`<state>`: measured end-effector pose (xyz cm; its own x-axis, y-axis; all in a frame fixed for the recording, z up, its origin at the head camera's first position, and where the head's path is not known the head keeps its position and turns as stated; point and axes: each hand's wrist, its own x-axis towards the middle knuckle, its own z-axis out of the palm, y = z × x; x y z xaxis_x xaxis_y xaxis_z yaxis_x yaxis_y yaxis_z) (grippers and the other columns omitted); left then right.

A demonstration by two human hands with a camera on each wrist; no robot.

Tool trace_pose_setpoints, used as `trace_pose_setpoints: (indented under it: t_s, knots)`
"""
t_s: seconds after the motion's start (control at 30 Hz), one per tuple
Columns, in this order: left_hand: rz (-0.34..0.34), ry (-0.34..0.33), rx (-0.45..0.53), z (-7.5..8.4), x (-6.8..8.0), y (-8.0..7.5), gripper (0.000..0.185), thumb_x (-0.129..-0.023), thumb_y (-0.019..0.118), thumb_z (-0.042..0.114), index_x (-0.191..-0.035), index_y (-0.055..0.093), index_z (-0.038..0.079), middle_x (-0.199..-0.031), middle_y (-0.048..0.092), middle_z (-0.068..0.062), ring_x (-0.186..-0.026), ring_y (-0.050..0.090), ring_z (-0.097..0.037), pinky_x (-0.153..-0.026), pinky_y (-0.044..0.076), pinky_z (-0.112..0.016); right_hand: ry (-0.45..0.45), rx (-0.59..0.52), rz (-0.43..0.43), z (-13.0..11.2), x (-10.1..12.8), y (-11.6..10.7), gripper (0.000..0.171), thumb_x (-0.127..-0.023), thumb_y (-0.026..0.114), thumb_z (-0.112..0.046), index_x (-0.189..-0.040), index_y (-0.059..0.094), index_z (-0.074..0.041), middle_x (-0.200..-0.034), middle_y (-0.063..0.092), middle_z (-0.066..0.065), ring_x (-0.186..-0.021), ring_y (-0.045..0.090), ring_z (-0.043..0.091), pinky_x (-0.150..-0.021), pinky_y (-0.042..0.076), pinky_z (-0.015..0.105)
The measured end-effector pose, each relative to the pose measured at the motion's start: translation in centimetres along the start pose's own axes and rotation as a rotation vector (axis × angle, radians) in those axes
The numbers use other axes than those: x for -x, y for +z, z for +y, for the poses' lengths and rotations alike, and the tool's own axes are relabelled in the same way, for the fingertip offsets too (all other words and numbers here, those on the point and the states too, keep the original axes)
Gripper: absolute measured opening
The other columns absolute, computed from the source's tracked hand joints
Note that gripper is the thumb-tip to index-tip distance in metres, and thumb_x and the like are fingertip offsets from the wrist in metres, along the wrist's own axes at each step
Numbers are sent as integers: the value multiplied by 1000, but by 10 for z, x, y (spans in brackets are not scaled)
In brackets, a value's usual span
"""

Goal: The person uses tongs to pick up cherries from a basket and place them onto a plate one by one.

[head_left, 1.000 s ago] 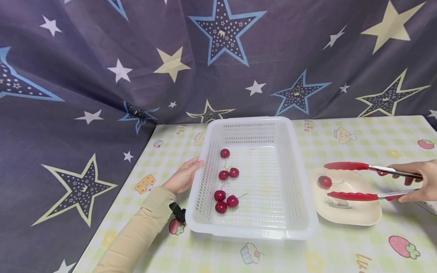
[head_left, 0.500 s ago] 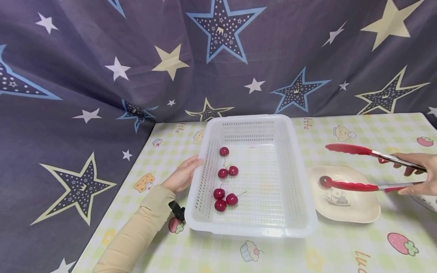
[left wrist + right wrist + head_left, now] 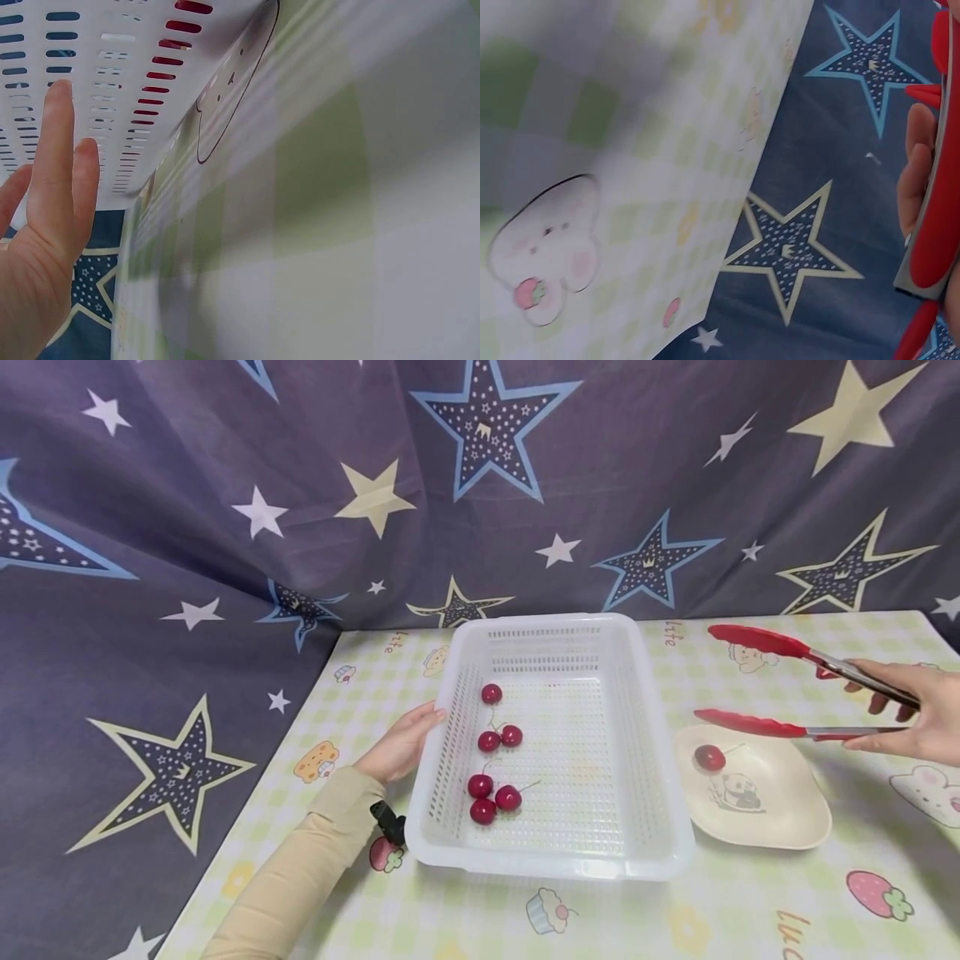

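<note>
My right hand (image 3: 926,710) grips red-tipped metal tongs (image 3: 840,670), spread apart with nothing between the tips. Their lower arm passes over the far edge of a cream plate (image 3: 795,814) with a panda print. One dark red cherry (image 3: 709,758) with a stem lies in that plate, just below the tongs in the head view. My left hand (image 3: 403,745) rests against the left side of a white plastic basket (image 3: 555,866). In the left wrist view its fingers (image 3: 52,150) lie straight along the slotted wall. Several cherries (image 3: 508,797) sit inside the basket, toward its left side.
A checked tablecloth (image 3: 600,922) with cartoon prints covers the table. Behind and to the left hangs a dark star-patterned cloth (image 3: 300,485). The plate stands close to the basket's right side. A black strap device (image 3: 388,823) is at the left wrist.
The tongs have lifted up and away from the cherry in the plate, which the lower arm overlapped half a second ago. Their arms are wider apart. My left hand stays at the basket.
</note>
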<state>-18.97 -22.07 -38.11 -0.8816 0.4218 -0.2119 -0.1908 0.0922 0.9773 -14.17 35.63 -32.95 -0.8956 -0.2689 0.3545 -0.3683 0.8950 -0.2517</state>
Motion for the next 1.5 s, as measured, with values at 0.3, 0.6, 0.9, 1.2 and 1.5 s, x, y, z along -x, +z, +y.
trace_pose_setpoints:
  t_s: [0.3, 0.6, 0.9, 1.2, 1.5]
  knots:
    - [2, 1, -1, 0, 0, 0, 57, -102, 39, 35, -150, 23, 9, -144, 39, -26, -117, 58, -22, -96, 51, -36, -69, 27, -30, -27, -27, -13, 97, -45, 94, -22, -129, 52, 7, -81, 61, 6, -60, 41, -6, -49, 35, 14]
    - [7, 1, 9, -1, 0, 1, 58, -101, 40, 37, -149, 24, 8, -143, 39, -26, -113, 60, -19, -95, 52, -35, -153, -41, -57, -61, -58, -6, 92, -50, 93, -22, -130, 54, 1, -80, 60, -2, -63, 44, 2, -51, 38, 20]
    - [2, 10, 12, -3, -1, 0, 59, -101, 41, 36, -149, 23, 7, -145, 37, -26, -119, 55, -22, -98, 49, -34, -301, -98, -76, -93, -90, 1, 87, -52, 92, -27, -129, 57, -4, -79, 58, -5, -61, 44, 3, -52, 39, 21]
    - [-8, 13, 18, -4, -1, -1, 60, -101, 42, 37, -149, 23, 7, -144, 38, -26, -116, 57, -18, -98, 50, -33, -363, -73, -166, -125, -116, 8, 83, -57, 90, -34, -127, 58, -3, -77, 57, -3, -62, 47, 8, -53, 40, 24]
    - [14, 2, 24, -2, 0, -1, 58, -101, 42, 36, -149, 25, 8, -144, 39, -25, -111, 60, -12, -96, 51, -30, -392, 17, -273, -149, -135, 14, 77, -62, 86, -31, -128, 57, -5, -92, 66, 4, -69, 57, 12, -56, 47, 30]
